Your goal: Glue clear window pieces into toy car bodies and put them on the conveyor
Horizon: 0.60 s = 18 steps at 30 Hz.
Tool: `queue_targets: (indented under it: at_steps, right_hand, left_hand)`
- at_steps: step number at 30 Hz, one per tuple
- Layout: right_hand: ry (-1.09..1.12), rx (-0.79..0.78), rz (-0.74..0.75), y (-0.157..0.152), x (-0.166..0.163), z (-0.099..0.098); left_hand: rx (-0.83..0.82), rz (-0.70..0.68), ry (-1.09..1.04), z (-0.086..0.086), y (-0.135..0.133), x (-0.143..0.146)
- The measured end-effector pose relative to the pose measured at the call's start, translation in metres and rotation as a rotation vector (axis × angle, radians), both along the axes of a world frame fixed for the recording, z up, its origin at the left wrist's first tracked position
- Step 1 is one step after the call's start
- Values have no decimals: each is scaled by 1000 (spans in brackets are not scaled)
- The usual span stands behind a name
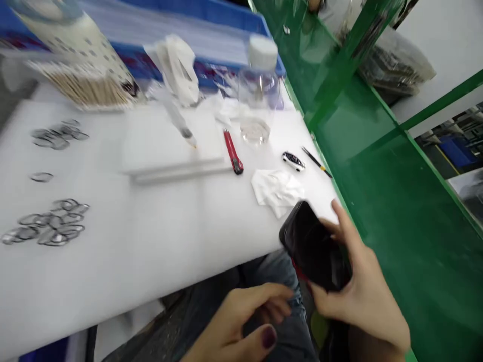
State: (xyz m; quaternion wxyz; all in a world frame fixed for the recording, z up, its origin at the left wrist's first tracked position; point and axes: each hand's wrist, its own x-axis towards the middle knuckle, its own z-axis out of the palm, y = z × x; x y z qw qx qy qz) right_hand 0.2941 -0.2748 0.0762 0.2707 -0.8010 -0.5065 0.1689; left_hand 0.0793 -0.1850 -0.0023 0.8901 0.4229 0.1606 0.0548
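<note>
My right hand [362, 286] grips a black phone [313, 246] with a dark screen, held just off the near right corner of the white table [151, 241], above my lap. My left hand [241, 322] hovers low beside it over my jeans. Its fingers are loosely curled and hold nothing, and the thumb has a dark painted nail.
On the table lie piles of thin metal rings [49, 226], a red utility knife [233, 152], a syringe-like applicator [177, 118], a clear bottle [260, 85], a crumpled white wipe [277, 190], a small black-and-white object [293, 161] and a dark pen [316, 162]. A green conveyor [396, 201] runs along the right.
</note>
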Motion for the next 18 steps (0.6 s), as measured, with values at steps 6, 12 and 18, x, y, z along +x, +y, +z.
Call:
queue_targets:
  at_steps: [6,12,18]
  right_hand:
    - [234,-385,90,-53,-37,-58]
    - [356,-438,-58,-59,-47,-99]
    - [674,-326,-41,-61,-27,-105]
  left_hand:
    - [-341,42,-111,-78,-59,27]
    - [-730,278,211,-91,-58,38]
    - [-829,355,287,-95,-47,42]
